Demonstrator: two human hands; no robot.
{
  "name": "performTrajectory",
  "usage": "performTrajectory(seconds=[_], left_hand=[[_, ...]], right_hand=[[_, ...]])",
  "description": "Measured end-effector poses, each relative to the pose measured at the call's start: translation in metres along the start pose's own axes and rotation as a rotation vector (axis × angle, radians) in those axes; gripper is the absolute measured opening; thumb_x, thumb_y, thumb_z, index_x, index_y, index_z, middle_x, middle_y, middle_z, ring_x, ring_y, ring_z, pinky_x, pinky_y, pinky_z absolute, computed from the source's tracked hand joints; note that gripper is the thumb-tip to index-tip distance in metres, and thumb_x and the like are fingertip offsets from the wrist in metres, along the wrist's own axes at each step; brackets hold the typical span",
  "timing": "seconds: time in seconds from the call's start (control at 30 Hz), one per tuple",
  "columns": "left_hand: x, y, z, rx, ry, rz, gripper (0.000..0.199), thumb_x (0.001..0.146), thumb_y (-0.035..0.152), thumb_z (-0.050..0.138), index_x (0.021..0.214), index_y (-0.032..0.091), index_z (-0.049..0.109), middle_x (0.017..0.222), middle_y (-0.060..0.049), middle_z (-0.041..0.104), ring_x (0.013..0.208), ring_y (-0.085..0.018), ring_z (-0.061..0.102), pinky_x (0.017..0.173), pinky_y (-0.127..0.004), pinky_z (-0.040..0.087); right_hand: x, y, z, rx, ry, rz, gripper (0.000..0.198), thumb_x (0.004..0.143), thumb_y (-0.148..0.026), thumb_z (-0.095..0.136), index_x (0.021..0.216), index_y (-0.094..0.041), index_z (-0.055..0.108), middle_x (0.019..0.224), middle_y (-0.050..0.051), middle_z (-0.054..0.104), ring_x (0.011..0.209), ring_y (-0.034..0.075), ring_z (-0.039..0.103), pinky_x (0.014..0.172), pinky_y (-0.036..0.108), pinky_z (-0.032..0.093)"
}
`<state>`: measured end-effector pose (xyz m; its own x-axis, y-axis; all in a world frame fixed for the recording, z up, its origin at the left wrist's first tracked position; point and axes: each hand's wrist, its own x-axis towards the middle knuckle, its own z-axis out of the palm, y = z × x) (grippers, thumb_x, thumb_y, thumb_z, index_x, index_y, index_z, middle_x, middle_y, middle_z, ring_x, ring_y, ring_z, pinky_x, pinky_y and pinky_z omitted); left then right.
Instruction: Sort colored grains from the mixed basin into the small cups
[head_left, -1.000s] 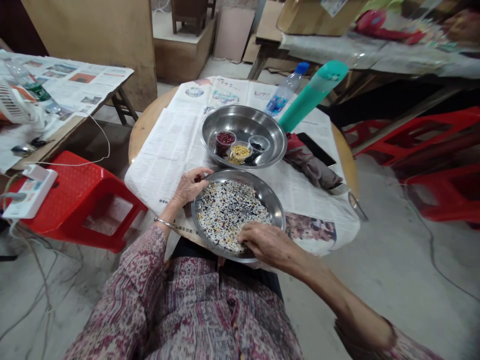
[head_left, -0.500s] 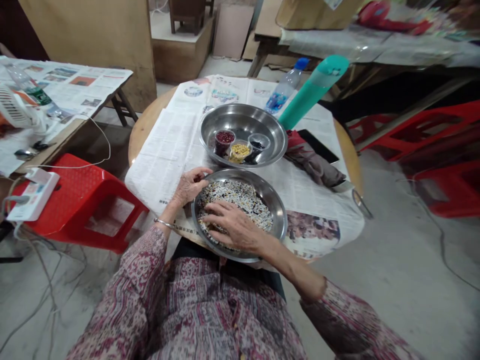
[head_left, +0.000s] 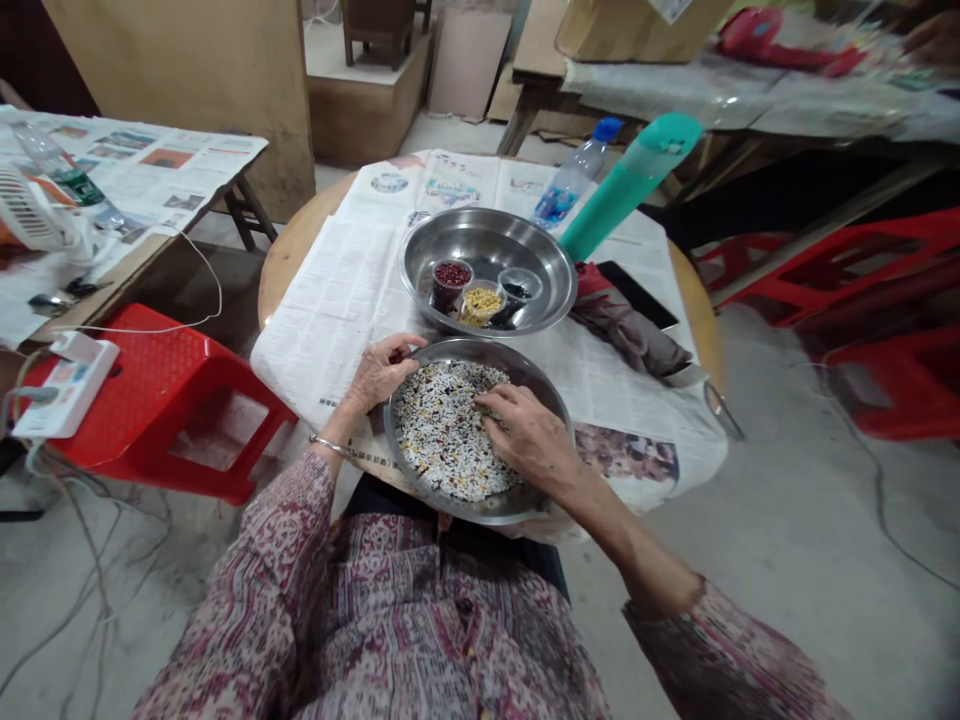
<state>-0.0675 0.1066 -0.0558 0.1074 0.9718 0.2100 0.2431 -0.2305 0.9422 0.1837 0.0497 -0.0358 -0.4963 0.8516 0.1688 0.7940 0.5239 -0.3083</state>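
1. Two steel pans are counted on the newspaper-covered round surface: the near pan at the near edge, the far pan just behind it towards the middle.
2. Three small cups are seen in the far pan, holding red, yellow and dark grains.
3. The mixed grains are spread flat in the near pan; no long axis can be told.
4. The near pan's left rim is gripped by the left hand, its fingers curled around it.
5. The right hand is laid on the grains, fingers loosely bent, pointing to the left edge; whether anything is pinched cannot be told.
6. Two bottles, one clear and one teal, are set by the far right edge.
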Motion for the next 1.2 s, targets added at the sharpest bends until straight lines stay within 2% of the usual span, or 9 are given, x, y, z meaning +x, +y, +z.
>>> performTrajectory(seconds=[0.23,0.43,0.53,0.63,0.8,0.93,1.0,1.1,1.2], left_hand=[[0.002,-0.004,0.001,-0.013,0.011,0.014,0.028,0.072,0.009,0.062,0.096,0.018,0.072,0.063,0.007,0.043,0.058,-0.008,0.040,0.059,-0.022,0.034],[0.003,-0.008,0.002,-0.047,0.017,0.007,0.027,0.071,0.011,0.063,0.096,0.019,0.072,0.063,0.006,0.043,0.058,-0.009,0.039,0.057,-0.022,0.032],[0.003,-0.009,0.002,-0.055,0.010,0.007,0.027,0.071,0.012,0.063,0.096,0.019,0.072,0.064,0.006,0.043,0.058,-0.009,0.039,0.057,-0.022,0.032],[0.003,-0.009,0.002,-0.053,0.015,0.012,0.028,0.071,0.011,0.063,0.096,0.019,0.072,0.063,0.006,0.042,0.058,-0.009,0.039,0.057,-0.022,0.031],[0.002,-0.008,0.002,-0.057,0.008,0.017,0.027,0.072,0.011,0.063,0.097,0.018,0.072,0.064,0.006,0.043,0.058,-0.008,0.039,0.057,-0.022,0.032],[0.002,-0.008,0.001,-0.061,0.004,0.023,0.028,0.071,0.010,0.063,0.097,0.019,0.071,0.064,0.007,0.043,0.058,-0.008,0.039,0.057,-0.022,0.032],[0.002,-0.008,0.001,-0.055,0.002,0.026,0.028,0.072,0.010,0.063,0.097,0.019,0.071,0.063,0.007,0.043,0.058,-0.009,0.040,0.057,-0.022,0.032],[0.002,-0.007,0.001,-0.033,-0.002,0.030,0.027,0.073,0.010,0.063,0.097,0.019,0.071,0.063,0.007,0.043,0.058,-0.009,0.040,0.057,-0.022,0.034],[0.001,-0.004,0.000,-0.012,0.003,0.026,0.026,0.074,0.011,0.063,0.098,0.018,0.071,0.063,0.007,0.045,0.058,-0.009,0.041,0.058,-0.022,0.035]], right_hand=[[-0.039,-0.043,-0.013,0.175,-0.252,-0.164,0.020,0.096,-0.017,0.050,0.104,-0.022,0.068,0.105,0.008,0.067,0.097,0.020,0.063,0.085,0.034,0.054],[-0.048,-0.050,-0.019,0.146,-0.451,-0.136,0.020,0.097,-0.018,0.052,0.086,-0.022,0.069,0.086,0.003,0.067,0.082,0.016,0.062,0.076,0.028,0.047],[-0.040,-0.039,-0.014,0.067,-0.392,-0.140,0.021,0.095,-0.016,0.051,0.086,-0.021,0.069,0.087,0.004,0.068,0.084,0.018,0.062,0.078,0.031,0.048],[-0.026,-0.027,-0.009,0.014,-0.216,-0.144,0.025,0.094,-0.013,0.049,0.105,-0.022,0.070,0.108,0.008,0.071,0.102,0.022,0.062,0.088,0.036,0.050],[-0.014,-0.010,-0.016,-0.122,0.008,0.004,0.028,0.095,-0.018,0.048,0.117,-0.019,0.066,0.126,0.013,0.066,0.114,0.027,0.060,0.094,0.040,0.051],[-0.024,-0.001,-0.019,-0.212,-0.059,0.132,0.033,0.091,-0.030,0.056,0.120,-0.015,0.061,0.109,0.016,0.067,0.100,0.030,0.064,0.083,0.040,0.052],[-0.028,0.000,-0.014,-0.181,-0.096,0.168,0.031,0.088,-0.028,0.056,0.116,-0.015,0.061,0.104,0.015,0.067,0.094,0.029,0.065,0.079,0.038,0.051],[-0.025,-0.004,-0.004,0.014,-0.066,0.201,0.024,0.082,-0.018,0.051,0.102,-0.018,0.063,0.098,0.011,0.068,0.089,0.024,0.064,0.079,0.035,0.049],[-0.012,-0.015,0.005,0.252,-0.031,0.266,0.016,0.074,-0.018,0.051,0.084,-0.020,0.064,0.081,0.005,0.068,0.076,0.020,0.062,0.074,0.033,0.047]])
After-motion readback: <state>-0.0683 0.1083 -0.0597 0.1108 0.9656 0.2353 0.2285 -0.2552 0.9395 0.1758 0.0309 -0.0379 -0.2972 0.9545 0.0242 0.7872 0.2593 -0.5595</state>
